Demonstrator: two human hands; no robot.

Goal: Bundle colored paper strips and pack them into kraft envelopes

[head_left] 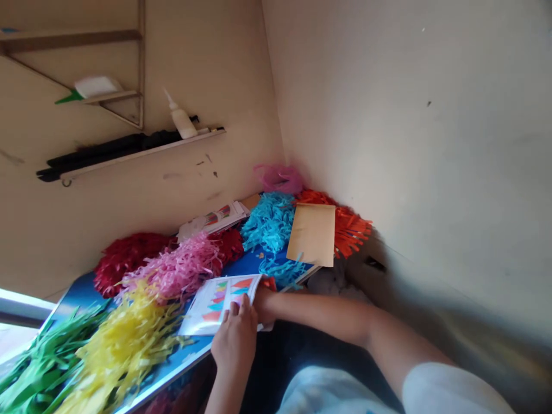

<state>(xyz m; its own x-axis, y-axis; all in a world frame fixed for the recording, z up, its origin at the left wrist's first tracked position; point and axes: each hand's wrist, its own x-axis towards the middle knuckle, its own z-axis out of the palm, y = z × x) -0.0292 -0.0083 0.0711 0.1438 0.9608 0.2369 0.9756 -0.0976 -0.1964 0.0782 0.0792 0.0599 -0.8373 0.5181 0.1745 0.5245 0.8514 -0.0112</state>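
Note:
My left hand [237,333] holds the near edge of a glossy white printed sheet [200,310], with its fingers bent over the print of coloured tassels. I cannot make out whether the sheet is part of a packet. My right hand [265,303] reaches in from the right to the sheet's right end, and its fingers are hidden behind the sheet. A bit of orange fringe [269,283] shows just above that hand. Beyond lie light blue shredded paper [269,221] and a pink shredded bunch [176,267].
On the blue tabletop [190,348] lie yellow strips [125,339], green strips [47,351], a dark red bunch [129,256] and a stack of printed sheets [219,217]. A brown card [313,234] rests against orange fringe [351,227]. Walls meet behind; a shelf holds a white bottle [183,122].

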